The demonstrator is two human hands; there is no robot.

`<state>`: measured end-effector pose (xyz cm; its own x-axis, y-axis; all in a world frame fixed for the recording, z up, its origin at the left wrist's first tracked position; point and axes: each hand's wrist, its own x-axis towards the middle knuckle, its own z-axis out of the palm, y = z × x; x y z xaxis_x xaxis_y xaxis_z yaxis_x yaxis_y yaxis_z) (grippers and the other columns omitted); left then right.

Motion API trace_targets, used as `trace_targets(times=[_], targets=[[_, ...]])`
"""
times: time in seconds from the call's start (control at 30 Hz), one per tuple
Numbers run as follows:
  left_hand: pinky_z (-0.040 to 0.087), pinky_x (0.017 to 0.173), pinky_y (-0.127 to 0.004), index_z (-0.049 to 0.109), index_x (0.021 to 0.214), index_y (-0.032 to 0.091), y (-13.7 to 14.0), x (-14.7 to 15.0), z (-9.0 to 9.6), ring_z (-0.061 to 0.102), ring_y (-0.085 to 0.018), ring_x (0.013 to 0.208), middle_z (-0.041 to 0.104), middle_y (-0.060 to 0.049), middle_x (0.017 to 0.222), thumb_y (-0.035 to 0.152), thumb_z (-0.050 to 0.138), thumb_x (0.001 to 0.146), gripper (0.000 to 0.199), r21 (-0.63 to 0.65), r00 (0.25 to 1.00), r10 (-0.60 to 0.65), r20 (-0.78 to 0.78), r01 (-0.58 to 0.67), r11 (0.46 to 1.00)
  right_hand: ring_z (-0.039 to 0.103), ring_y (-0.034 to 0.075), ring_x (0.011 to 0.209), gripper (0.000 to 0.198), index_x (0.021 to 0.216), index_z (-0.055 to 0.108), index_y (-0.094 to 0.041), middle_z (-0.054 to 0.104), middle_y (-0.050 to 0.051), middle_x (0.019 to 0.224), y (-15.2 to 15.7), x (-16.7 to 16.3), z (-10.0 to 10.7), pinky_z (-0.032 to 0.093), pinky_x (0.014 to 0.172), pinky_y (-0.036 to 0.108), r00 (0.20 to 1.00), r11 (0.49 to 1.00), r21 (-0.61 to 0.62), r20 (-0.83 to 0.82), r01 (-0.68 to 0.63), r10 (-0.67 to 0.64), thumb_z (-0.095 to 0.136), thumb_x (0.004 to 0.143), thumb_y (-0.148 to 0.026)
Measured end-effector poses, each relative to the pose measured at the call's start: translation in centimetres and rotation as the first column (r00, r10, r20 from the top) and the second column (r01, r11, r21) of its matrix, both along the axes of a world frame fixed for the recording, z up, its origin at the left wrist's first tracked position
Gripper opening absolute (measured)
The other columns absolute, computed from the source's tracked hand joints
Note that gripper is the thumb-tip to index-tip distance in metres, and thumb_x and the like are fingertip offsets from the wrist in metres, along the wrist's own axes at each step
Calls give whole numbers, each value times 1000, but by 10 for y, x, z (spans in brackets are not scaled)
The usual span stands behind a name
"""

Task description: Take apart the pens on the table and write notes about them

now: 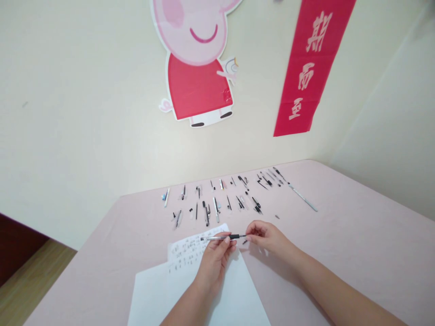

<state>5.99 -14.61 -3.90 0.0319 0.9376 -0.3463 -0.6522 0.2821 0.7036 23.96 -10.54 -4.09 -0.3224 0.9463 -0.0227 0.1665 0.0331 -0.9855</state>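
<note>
My left hand (217,256) is closed around a pen (220,237) with a clear barrel and a black grip, held level above the papers. The thin dark tip points right. At that tip, my right hand (263,235) pinches with thumb and fingers; whether a small loose part is also between them I cannot make out. Just below the right fingertips shows a small dark piece (244,242). Beneath my left hand lie a white sheet (159,290) and a smaller sheet with handwriting (190,249).
Two rows of taken-apart pens (206,213), with caps, refills and barrels, lie along the far side of the pink table (340,235). A long pale stick-like piece (302,197) lies at the right end. A small grey piece (277,217) lies nearer. The wall stands behind.
</note>
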Motion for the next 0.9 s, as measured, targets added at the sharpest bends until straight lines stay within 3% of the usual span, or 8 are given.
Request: trace_targets(times=[0.17,0.57,0.9], targets=[[54,67,-19,67,82,11,1,-1,-2,66,-12,69,68,-5,75,13,76,66,19,-4,1000,12,23,-12,1000,51,12,60,31,82,55,-18,55,-1,68,-2,-3,-1,41,58,24,998,1000,3,-56,-31,31,69,66,-42],[53,68,-20,67,85,11,-1,0,-1,66,-13,70,68,-5,75,17,79,63,26,24,1000,-24,-19,25,999,48,11,56,15,72,59,-17,54,-1,62,-6,-4,2,37,52,22,989,996,89,149,-11,-3,57,73,-32],[53,69,-21,66,84,11,0,-1,-2,66,-14,71,69,-7,77,16,78,64,24,18,1000,-15,-4,15,1000,49,11,55,21,81,61,-17,58,0,65,-6,-1,5,38,49,21,987,996,77,157,-55,42,61,73,-36]])
